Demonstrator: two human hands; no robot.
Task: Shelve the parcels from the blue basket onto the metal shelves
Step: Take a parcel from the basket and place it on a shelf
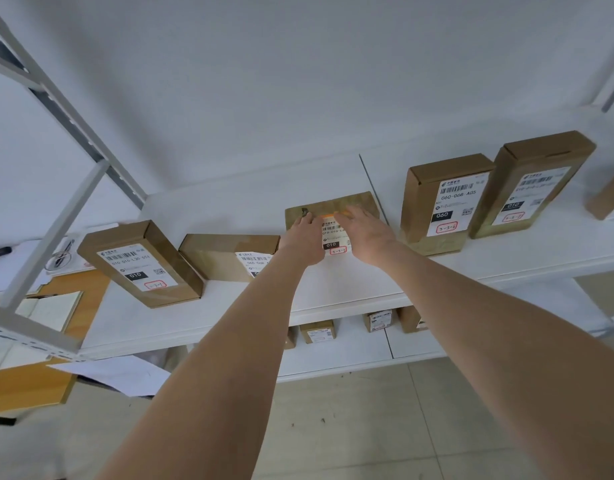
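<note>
Our left hand (pixel 303 239) and right hand (pixel 366 233) half-hide the label (pixel 334 237) on the middle parcel (pixel 333 204); the rightmost parcel (pixel 608 199) is cropped

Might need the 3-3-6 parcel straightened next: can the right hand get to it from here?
Probably yes. The right hand lies on the middle parcel, and the 3-3-6 parcel stands just right of it on the same shelf, with only bare shelf between them.
</note>
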